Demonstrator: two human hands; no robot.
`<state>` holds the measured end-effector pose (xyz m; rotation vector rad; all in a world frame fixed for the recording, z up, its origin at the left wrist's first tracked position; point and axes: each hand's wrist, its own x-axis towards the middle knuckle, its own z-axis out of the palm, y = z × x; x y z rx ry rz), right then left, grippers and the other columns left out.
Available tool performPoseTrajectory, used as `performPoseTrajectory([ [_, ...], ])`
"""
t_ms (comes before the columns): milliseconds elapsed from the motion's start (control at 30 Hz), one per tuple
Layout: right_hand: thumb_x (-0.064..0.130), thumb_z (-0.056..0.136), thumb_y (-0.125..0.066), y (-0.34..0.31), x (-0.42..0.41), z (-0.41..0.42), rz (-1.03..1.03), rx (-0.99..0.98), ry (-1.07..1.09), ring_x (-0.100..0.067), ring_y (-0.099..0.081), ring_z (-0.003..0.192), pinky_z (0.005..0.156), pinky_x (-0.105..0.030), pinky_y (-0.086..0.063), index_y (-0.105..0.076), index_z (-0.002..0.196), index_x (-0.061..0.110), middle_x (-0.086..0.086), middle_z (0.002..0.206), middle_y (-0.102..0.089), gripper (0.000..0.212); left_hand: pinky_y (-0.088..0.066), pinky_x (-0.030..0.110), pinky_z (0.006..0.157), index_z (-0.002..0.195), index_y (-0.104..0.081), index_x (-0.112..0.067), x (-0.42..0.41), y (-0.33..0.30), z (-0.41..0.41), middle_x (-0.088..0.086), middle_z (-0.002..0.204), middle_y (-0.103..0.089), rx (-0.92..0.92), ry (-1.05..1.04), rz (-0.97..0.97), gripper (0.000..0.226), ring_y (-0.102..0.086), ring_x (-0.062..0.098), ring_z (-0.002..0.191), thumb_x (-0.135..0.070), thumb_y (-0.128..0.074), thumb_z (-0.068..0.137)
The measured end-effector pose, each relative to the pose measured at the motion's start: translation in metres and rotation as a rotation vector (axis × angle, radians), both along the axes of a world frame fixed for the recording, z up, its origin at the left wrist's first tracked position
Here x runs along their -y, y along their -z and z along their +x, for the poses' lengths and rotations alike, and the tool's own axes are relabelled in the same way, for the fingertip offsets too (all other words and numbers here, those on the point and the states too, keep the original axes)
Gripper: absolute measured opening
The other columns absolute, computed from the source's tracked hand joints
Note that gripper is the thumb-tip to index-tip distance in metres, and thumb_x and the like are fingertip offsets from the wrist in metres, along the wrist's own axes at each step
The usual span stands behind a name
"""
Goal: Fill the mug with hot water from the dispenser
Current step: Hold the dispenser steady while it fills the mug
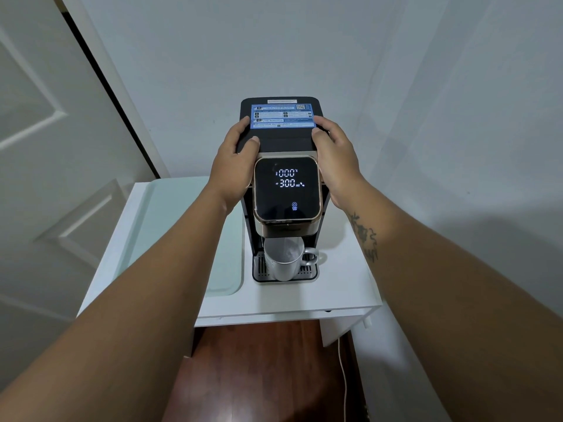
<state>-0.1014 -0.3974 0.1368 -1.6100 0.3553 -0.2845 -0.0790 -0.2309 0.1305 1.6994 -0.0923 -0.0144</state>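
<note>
A black hot water dispenser [280,141] stands on a small white table [335,287]. Its lit touch panel [288,188] reads 000 °C and 300 ml, with a start/stop icon below. A white mug [285,263] stands on the drip tray [307,271] under the spout, handle to the right. My left hand [236,159] grips the dispenser's left top edge, thumb on the lid. My right hand [336,156] grips the right top edge, thumb on the lid. A blue instruction sticker [283,116] lies on the lid between the hands.
A pale glass panel [170,226] covers the table's left part. A white door [61,147] stands at the left, white walls close behind and to the right. A white cable [343,382] hangs down over the wooden floor [259,376].
</note>
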Motion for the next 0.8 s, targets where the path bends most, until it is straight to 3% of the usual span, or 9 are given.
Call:
performPoseTrajectory([
  [133,0.03,0.101,-0.053,0.0009,0.0003,0.0006,0.0,0.0,-0.001,-0.018,-0.071,0.118,0.108,-0.044,-0.055,-0.066,0.133,0.031,0.004,0.129,-0.073,0.035,-0.049,0.007,0.069,0.144,-0.043,-0.031,0.0005,-0.0007,-0.0008,-0.007,0.133,-0.056,-0.013,0.006,-0.013,0.043,-0.063,0.005,0.104,-0.023,-0.045,0.102],
  [300,0.029,0.101,-0.053,0.0009,0.0002,0.0009,0.004,0.002,-0.004,-0.018,-0.07,0.118,0.107,-0.044,-0.056,-0.066,0.133,0.031,0.004,0.129,-0.072,0.035,-0.05,0.011,0.076,0.144,-0.043,-0.032,-0.0003,0.0011,0.0005,-0.006,0.136,-0.055,-0.01,0.007,-0.01,0.043,-0.062,0.011,0.114,-0.025,-0.045,0.101],
  [633,0.026,0.103,-0.052,-0.0007,-0.0001,0.0002,0.014,-0.006,0.001,-0.017,-0.072,0.115,0.104,-0.04,-0.058,-0.065,0.135,0.029,0.004,0.128,-0.072,0.034,-0.05,0.008,0.075,0.143,-0.044,-0.033,0.0005,-0.0005,-0.0002,-0.009,0.132,-0.056,-0.017,0.001,-0.01,0.043,-0.062,0.007,0.109,-0.024,-0.045,0.102],
  [800,0.027,0.103,-0.052,0.0003,0.0001,0.001,0.002,-0.003,-0.002,-0.017,-0.07,0.118,0.107,-0.041,-0.056,-0.065,0.135,0.03,0.004,0.13,-0.071,0.035,-0.051,0.023,0.094,0.143,-0.044,-0.033,-0.0002,0.0006,0.0019,-0.007,0.137,-0.055,-0.002,-0.004,0.004,0.043,-0.06,0.01,0.117,-0.026,-0.046,0.101],
])
